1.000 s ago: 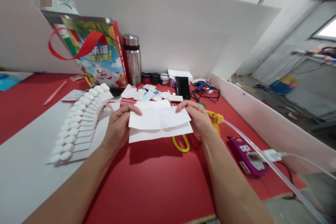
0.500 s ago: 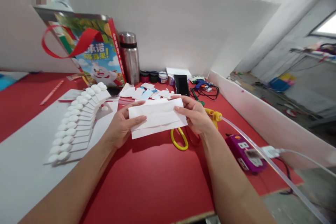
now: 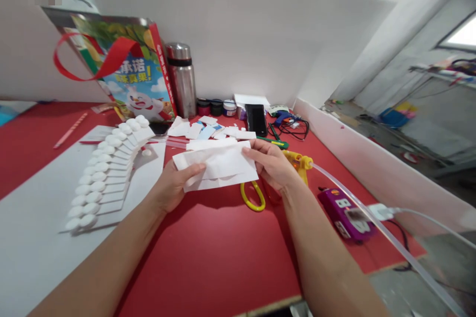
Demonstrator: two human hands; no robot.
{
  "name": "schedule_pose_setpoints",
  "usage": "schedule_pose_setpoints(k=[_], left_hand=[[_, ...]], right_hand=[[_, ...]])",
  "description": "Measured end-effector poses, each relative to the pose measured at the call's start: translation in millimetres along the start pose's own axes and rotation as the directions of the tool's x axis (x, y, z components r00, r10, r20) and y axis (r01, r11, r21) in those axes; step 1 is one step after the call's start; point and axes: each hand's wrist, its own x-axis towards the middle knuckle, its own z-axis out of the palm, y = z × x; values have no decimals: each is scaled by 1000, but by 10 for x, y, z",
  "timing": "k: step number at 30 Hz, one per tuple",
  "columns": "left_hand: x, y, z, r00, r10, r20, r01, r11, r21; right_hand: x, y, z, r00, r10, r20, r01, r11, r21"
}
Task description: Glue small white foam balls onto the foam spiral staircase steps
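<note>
Between my two hands I hold a folded sheet of white paper (image 3: 223, 166) above the red table. My left hand (image 3: 176, 183) grips its left end, thumb on top and fingers mostly behind it. My right hand (image 3: 269, 161) pinches the upper right corner the same way. Just beyond the paper lies a loose heap of white card scraps (image 3: 208, 130). Under and right of it, the yellow handle of scissors (image 3: 253, 197) shows. Left of my hands stands a curved white piece (image 3: 111, 173) built of card strips with rows of white oval discs.
Near my right forearm are a yellow glue gun (image 3: 299, 162) with a clear glue stick and a purple box (image 3: 345, 213) with a plug. A phone (image 3: 256, 120), paint jars (image 3: 216, 107), a steel flask (image 3: 183, 81) and a printed bag (image 3: 137, 84) line the back.
Both hands and the paper have shifted slightly left, and the paper's right end has tilted. My right fingers have slid along its edge. The view has moved a little.
</note>
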Motion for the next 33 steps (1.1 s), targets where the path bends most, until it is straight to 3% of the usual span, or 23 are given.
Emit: schedule_pose_setpoints(k=[6, 13, 18, 21, 33], left_hand=[[-1, -11, -2, 998, 51, 30, -54, 994, 96], [-9, 46, -43, 996, 1, 94, -9, 997, 80], [9, 55, -81, 997, 31, 75, -44, 982, 186], [13, 40, -112, 992, 36, 118, -63, 971, 229], [-58, 144, -20, 962, 149, 230, -188, 970, 156]], right_hand=[[-9, 24, 67, 987, 133, 91, -131, 991, -23], [-2, 37, -40, 998, 46, 39, -44, 997, -59], [-46, -51, -81, 992, 68, 105, -59, 994, -89], [-64, -91, -117, 989, 59, 138, -46, 995, -93], [-57, -89, -131, 984, -29, 174, 35, 999, -32]])
